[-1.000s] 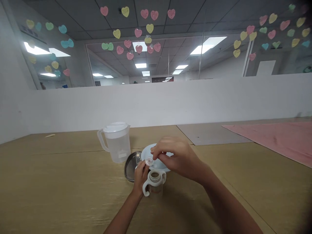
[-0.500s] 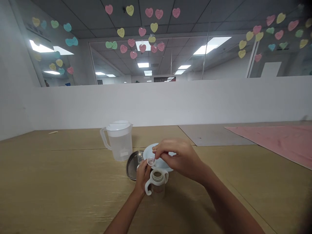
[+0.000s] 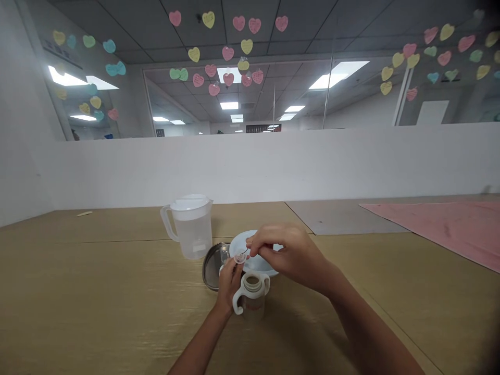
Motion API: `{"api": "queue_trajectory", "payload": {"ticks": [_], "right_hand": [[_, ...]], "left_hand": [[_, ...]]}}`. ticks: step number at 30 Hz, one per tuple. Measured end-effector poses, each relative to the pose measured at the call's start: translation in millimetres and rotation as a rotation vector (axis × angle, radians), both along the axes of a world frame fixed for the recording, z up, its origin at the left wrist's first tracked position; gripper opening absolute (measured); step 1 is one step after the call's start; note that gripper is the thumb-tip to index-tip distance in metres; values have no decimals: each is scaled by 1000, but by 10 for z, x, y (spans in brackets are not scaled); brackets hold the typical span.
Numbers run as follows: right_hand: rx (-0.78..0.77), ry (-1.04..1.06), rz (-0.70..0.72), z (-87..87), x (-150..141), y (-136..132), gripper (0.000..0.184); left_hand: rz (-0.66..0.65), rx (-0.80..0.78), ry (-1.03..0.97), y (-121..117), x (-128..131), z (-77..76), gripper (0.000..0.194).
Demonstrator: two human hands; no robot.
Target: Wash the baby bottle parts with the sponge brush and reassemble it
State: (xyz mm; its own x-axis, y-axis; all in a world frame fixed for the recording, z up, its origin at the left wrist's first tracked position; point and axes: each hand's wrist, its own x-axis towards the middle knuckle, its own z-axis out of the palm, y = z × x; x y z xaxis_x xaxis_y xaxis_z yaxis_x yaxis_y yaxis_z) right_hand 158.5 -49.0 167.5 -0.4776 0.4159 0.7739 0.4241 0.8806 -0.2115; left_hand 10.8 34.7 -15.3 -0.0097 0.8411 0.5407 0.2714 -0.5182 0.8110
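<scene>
presently, left hand (image 3: pixel 229 282): fingers closed on clear round part (image 3: pixel 239 258); right hand (image 3: pixel 287 249): fingers pinched on thin tool (image 3: pixel 245 251). pitcher (image 3: pixel 191 226), toward tabletop (image 3: pixel 97 291) far edge: small white label (image 3: pixel 200 248), unreadable.

The left hand (image 3: pixel 229 281) and right hand (image 3: pixel 287 250) are bare, like the 2 forearms (image 3: pixel 363 312).
</scene>
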Motion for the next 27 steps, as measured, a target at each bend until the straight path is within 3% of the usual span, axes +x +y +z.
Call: {"api": "queue_trajectory", "payload": {"ticks": [6,13,22,27], "right_hand": [[-115,-125,-12,50,48,-126,27],[-89,-207,-6,91,109,-198,25],[51,-242,-306,91,201,-165,24],[76,-251,-343,71,200,-173,24]], "left_hand": [[-9,6,-21,11,2,7,34],[-3,-2,-29,-5,-11,8,36],[-1,-28,-28,-19,0,4,33],[5,-18,1,-30,-1,24,32]]}}
